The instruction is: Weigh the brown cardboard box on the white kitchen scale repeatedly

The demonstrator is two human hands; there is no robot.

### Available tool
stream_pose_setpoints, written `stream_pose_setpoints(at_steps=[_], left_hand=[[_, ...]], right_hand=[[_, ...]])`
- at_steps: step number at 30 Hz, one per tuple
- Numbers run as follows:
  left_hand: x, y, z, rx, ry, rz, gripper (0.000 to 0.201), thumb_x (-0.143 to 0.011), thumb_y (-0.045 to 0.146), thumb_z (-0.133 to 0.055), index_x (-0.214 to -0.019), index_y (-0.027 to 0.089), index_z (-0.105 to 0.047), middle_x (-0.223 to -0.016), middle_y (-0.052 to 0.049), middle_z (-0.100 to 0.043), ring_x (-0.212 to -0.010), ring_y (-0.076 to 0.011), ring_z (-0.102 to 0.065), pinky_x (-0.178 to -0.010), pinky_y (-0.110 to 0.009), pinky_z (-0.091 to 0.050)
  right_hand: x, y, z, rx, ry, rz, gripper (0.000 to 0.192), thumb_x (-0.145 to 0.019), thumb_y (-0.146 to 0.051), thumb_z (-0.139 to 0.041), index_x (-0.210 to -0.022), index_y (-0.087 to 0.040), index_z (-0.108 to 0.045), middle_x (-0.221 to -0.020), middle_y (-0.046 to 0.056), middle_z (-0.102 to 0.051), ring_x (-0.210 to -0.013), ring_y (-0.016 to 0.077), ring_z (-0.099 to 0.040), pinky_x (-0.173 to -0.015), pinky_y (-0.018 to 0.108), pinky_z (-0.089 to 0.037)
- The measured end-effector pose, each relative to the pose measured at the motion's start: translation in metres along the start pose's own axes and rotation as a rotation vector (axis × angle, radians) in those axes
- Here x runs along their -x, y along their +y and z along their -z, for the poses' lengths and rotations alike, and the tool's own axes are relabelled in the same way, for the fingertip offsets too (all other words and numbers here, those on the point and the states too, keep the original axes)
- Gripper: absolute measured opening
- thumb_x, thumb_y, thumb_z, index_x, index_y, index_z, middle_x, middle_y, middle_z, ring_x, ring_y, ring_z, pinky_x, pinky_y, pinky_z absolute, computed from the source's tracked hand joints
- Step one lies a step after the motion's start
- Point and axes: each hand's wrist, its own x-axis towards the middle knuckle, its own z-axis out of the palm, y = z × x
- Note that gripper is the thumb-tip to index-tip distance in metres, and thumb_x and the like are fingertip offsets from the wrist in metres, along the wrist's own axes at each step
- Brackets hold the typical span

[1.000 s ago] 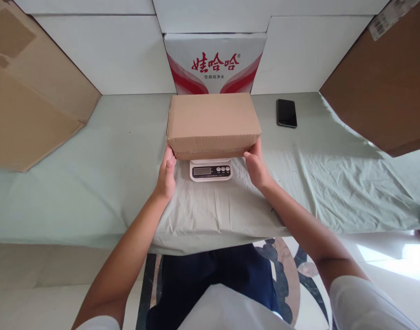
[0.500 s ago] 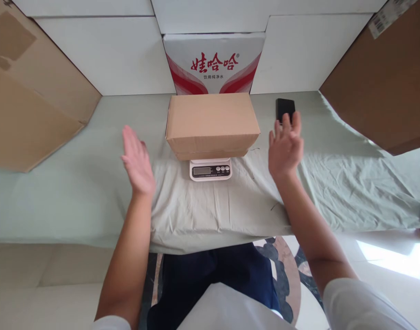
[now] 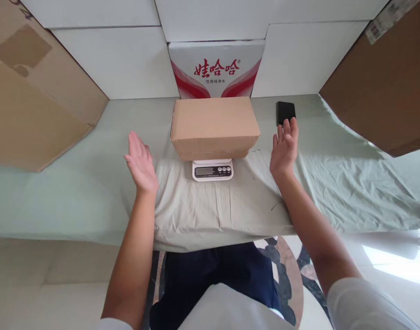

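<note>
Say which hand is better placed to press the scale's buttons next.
Probably the right hand: the scale's buttons sit right of its display, nearer that hand than the left hand. Both hands are empty.

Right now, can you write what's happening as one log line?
left hand: open, off box | right hand: open, off box | cardboard box: on scale | phone: beyond right hand
</note>
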Motion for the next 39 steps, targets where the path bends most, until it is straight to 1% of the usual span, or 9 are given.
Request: stream_pose_setpoints(at_steps=[3,5,12,19,26,30,33,37,39], left_hand=[[0.0,-0.002,0.0,-0.029,0.004,0.006,0.09,-0.088,0.091,-0.012,-0.166,0.047,-0.025,-0.182,0.01,-0.013,-0.17,-0.0201,-0.008,-0.139,-0.041,-0.018],[0.0,0.0,-0.001,-0.02,0.013,0.007,0.091,-0.088,0.091,-0.014,-0.166,0.046,-0.026,-0.182,0.008,-0.015,-0.17,-0.02,-0.008,-0.138,-0.041,-0.018],[0.002,0.002,-0.008,0.062,0.028,0.011,0.092,-0.085,0.095,-0.026,-0.161,0.046,-0.036,-0.181,0.008,-0.019,-0.171,-0.0245,-0.007,-0.139,-0.046,-0.015],[0.004,-0.003,-0.009,0.066,-0.024,-0.016,0.082,-0.094,0.084,-0.016,-0.163,0.043,-0.036,-0.181,0.007,-0.02,-0.17,-0.0234,-0.01,-0.139,-0.046,-0.014],[0.007,-0.003,-0.017,0.097,-0.054,0.004,0.081,-0.095,0.084,-0.023,-0.162,0.041,-0.039,-0.181,0.003,-0.023,-0.17,-0.0237,-0.013,-0.139,-0.046,-0.014],[0.01,0.0,-0.02,0.114,-0.089,-0.005,0.078,-0.097,0.081,-0.027,-0.162,0.041,-0.041,-0.18,0.003,-0.024,-0.17,-0.0239,-0.014,-0.139,-0.046,-0.014],[0.011,0.002,-0.022,0.122,-0.131,-0.02,0.077,-0.097,0.082,-0.029,-0.161,0.042,-0.042,-0.18,0.004,-0.027,-0.169,-0.0236,-0.015,-0.139,-0.045,-0.014],[0.014,0.003,-0.027,0.15,-0.211,-0.038,0.076,-0.095,0.082,-0.035,-0.16,0.044,-0.042,-0.179,0.005,-0.028,-0.169,-0.0243,-0.017,-0.139,-0.045,-0.016],[0.016,0.004,-0.031,0.163,-0.241,-0.035,0.076,-0.094,0.082,-0.039,-0.161,0.045,-0.042,-0.179,0.005,-0.028,-0.169,-0.0249,-0.017,-0.139,-0.045,-0.017]], right_hand=[[0.0,0.001,-0.001,-0.023,0.006,-0.011,0.072,-0.079,-0.062,-0.059,-0.147,-0.044,-0.045,-0.176,-0.006,-0.033,-0.17,0.0256,-0.022,-0.139,0.058,-0.015],[-0.002,0.003,0.001,-0.029,0.011,-0.002,0.071,-0.079,-0.062,-0.059,-0.146,-0.044,-0.046,-0.175,-0.005,-0.034,-0.17,0.0266,-0.023,-0.139,0.059,-0.015],[-0.005,0.005,0.006,-0.019,-0.009,0.013,0.067,-0.081,-0.061,-0.057,-0.145,-0.045,-0.047,-0.174,-0.005,-0.035,-0.169,0.0265,-0.023,-0.138,0.059,-0.015],[0.0,0.001,-0.001,-0.029,-0.028,-0.04,0.069,-0.079,-0.061,-0.059,-0.144,-0.042,-0.048,-0.174,-0.004,-0.037,-0.169,0.0274,-0.024,-0.139,0.059,-0.015],[0.004,0.004,-0.002,0.014,-0.082,-0.05,0.073,-0.079,-0.063,-0.061,-0.147,-0.041,-0.046,-0.175,-0.001,-0.037,-0.168,0.0288,-0.025,-0.138,0.06,-0.016],[0.004,0.011,-0.001,0.072,-0.138,-0.033,0.074,-0.083,-0.065,-0.062,-0.15,-0.043,-0.043,-0.176,-0.002,-0.034,-0.169,0.0297,-0.024,-0.139,0.06,-0.017],[0.006,0.015,-0.002,0.091,-0.2,-0.002,0.073,-0.085,-0.066,-0.063,-0.152,-0.044,-0.043,-0.177,-0.003,-0.034,-0.168,0.0295,-0.026,-0.139,0.058,-0.018],[0.016,0.015,-0.008,0.092,-0.331,0.023,0.073,-0.087,-0.07,-0.062,-0.154,-0.047,-0.042,-0.177,-0.007,-0.033,-0.169,0.0291,-0.025,-0.14,0.058,-0.019],[0.022,0.013,-0.012,0.093,-0.41,0.024,0.07,-0.09,-0.068,-0.06,-0.155,-0.047,-0.041,-0.177,-0.008,-0.033,-0.168,0.0285,-0.025,-0.14,0.057,-0.021]])
